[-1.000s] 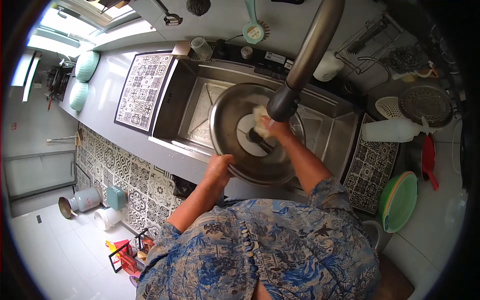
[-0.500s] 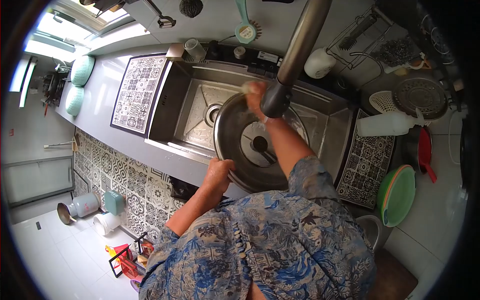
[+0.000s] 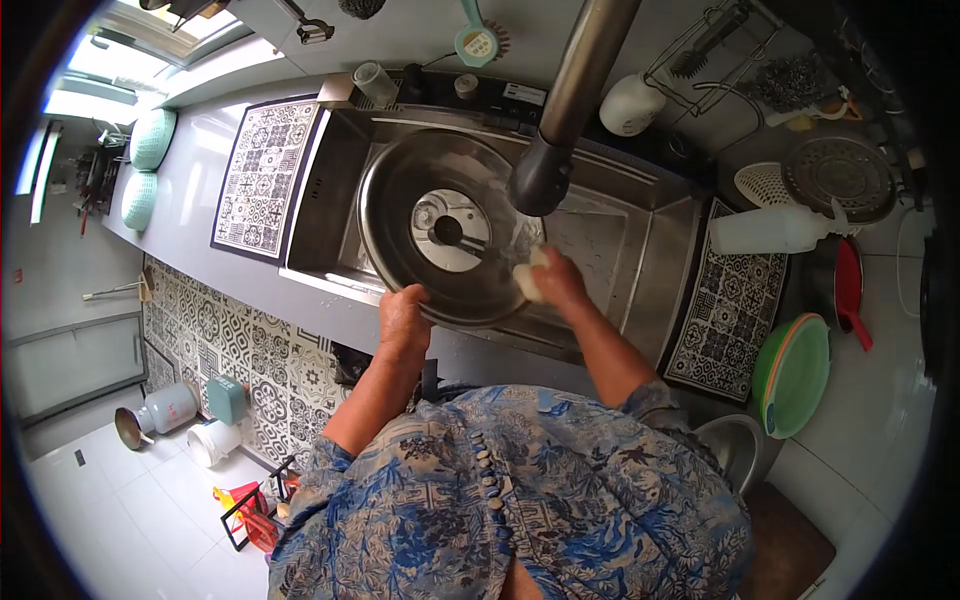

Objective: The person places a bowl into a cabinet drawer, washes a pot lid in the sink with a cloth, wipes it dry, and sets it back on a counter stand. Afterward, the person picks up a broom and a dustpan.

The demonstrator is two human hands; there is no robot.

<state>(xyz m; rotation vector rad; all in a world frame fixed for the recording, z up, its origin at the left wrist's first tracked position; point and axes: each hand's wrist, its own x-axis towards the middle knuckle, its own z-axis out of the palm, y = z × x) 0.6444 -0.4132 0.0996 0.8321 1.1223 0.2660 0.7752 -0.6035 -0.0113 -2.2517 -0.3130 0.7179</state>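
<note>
Grey countertop (image 3: 345,310) runs around one metal sink (image 3: 600,270), with two patterned mats (image 3: 265,175) beside it, one at nine to ten o'clock and one at three to four, taking the bowl as the clock's centre. One large metal bowl (image 3: 395,240) sits over the sink, and two bare hands work at it. At seven o'clock the left hand (image 3: 402,318) is gripping the rim, thumb uppermost; its other fingers are largely hidden. At four o'clock the right hand (image 3: 560,280) is closed on one pale cloth (image 3: 527,283) at the rim; much of the cloth lies under the fingers, and whether it is cloth or sponge is hard to tell.

One faucet (image 3: 575,90) reaches in from one o'clock, its upper end cut off by the picture's edge and its head overlapping the bowl's rim at two. Two pale green baskets (image 3: 152,140) stand at nine to ten o'clock, one translucent bottle (image 3: 770,230) lies at three, and one green basin (image 3: 800,375) leans near four. Toward twelve hangs one teal-handled brush (image 3: 476,45), its handle cropped. Hidden too is much of the sink floor behind the bowl. Dark shapes on the bowl's shiny bottom are unclear, possibly reflections.
</note>
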